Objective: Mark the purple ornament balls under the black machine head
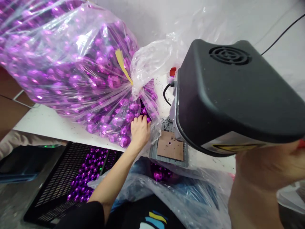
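Observation:
My left hand (pixel 140 129) reaches to the gap under the tied neck of a big clear plastic bag (pixel 81 41) full of shiny purple faceted balls (pixel 125 141). Its fingers are bent down among the balls, and the fingertips are hidden, so I cannot make out what they hold. On the right, my right hand (pixel 269 163) is beside the black-housed machine (pixel 238 92), close to a small red part (pixel 301 143) at the frame edge. Its fingers are hidden. Below the machine's head lies a brown square plate (pixel 170 145) with a small hole, on a grey metal base (pixel 153 152).
Dark crumbs dot the white tabletop (pixel 64 122). Below it stands a black mesh crate (pixel 54 181) with purple balls. Clear plastic sheeting (pixel 190 187) and more balls (pixel 158 173) lie before me. Another person's sleeve (pixel 26 140) shows at left. A yellow tie (pixel 122 65) closes the bag.

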Tool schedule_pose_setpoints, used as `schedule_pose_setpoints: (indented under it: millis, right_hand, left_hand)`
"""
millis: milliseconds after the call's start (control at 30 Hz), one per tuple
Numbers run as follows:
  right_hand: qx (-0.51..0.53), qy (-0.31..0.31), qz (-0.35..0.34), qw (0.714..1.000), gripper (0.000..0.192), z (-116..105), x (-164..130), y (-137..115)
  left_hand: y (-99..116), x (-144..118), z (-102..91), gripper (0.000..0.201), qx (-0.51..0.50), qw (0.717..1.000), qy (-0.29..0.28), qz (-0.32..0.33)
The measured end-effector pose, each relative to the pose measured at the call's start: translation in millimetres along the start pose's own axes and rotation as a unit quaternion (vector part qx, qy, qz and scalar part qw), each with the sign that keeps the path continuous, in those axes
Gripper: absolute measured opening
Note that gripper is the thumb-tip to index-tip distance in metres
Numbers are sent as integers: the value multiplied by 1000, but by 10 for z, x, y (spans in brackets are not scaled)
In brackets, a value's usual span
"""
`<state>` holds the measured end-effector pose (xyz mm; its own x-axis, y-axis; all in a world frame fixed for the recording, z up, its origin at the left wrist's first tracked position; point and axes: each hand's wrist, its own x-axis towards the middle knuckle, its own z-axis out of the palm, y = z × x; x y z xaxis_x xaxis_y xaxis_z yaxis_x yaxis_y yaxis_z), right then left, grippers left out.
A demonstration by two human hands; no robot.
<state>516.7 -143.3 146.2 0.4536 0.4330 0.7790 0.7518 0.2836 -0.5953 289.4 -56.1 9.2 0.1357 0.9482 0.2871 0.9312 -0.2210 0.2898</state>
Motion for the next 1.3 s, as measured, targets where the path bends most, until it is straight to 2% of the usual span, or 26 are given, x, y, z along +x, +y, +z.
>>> schedule_pose_setpoints:
  millis: [67, 167, 300, 367, 400, 433, 533, 600, 633, 667, 700, 733, 833, 900, 1033, 1200, 1300]
  right_hand:
    - [5, 21, -27, 999, 37, 36, 17, 0]
    - [9, 39, -71, 997, 39, 54, 44, 86]
    - [17, 41, -75, 996, 43, 58, 42, 186]
    - [42, 54, -73, 995, 41, 65, 33, 219]
    - [48, 56, -75, 994, 40, 70, 30, 232]
    - [47, 56, -78, 994, 40, 76, 29, 241]
    - [33, 46, -102, 993, 48, 100, 40, 235]
    - [39, 40, -94, 994, 51, 116, 63, 202]
    - [43, 42, -84, 995, 50, 122, 80, 177]
    - [40, 36, -69, 996, 48, 125, 100, 149]
    - [31, 27, -50, 998, 44, 127, 124, 120]
    - [19, 11, -36, 999, 40, 126, 150, 92]
    - [-5, -44, -19, 999, 31, 134, 236, 40]
    - [8, -48, -18, 999, 33, 155, 282, 39]
    - [19, -41, -12, 999, 38, 204, 309, 67]
    - [25, -47, -19, 998, 37, 209, 312, 63]
    - [9, -49, -19, 999, 36, 198, 322, 65]
  left_hand:
    - [28, 133, 35, 32, 74, 996, -57, 11]
    - [50, 118, 62, 29, 74, 992, -90, 38]
    - [-42, 8, -50, 40, -41, 991, -120, 39]
    - [-103, -27, -168, 44, -158, 979, -127, 11]
    - [-126, -48, -229, 46, -245, 960, -132, -15]
    - [-140, -77, -282, 49, -345, 927, -142, -47]
    - [-121, -225, -357, 59, -600, 766, -193, -123]
    - [-66, -347, -321, 58, -683, 675, -244, -135]
    - [-32, -401, -284, 54, -704, 645, -264, -136]
    - [2, -444, -240, 49, -714, 628, -277, -138]
    - [33, -475, -196, 45, -713, 627, -280, -140]
    - [58, -495, -156, 44, -703, 641, -273, -143]
    - [99, -517, -96, 46, -652, 713, -219, -137]
    - [107, -541, -113, 53, -637, 737, -184, -130]
    - [124, -653, -191, 52, -626, 757, -129, -134]
    - [192, -733, -131, 54, -608, 762, -180, -132]
    - [235, -692, -5, 52, -570, 797, -177, -96]
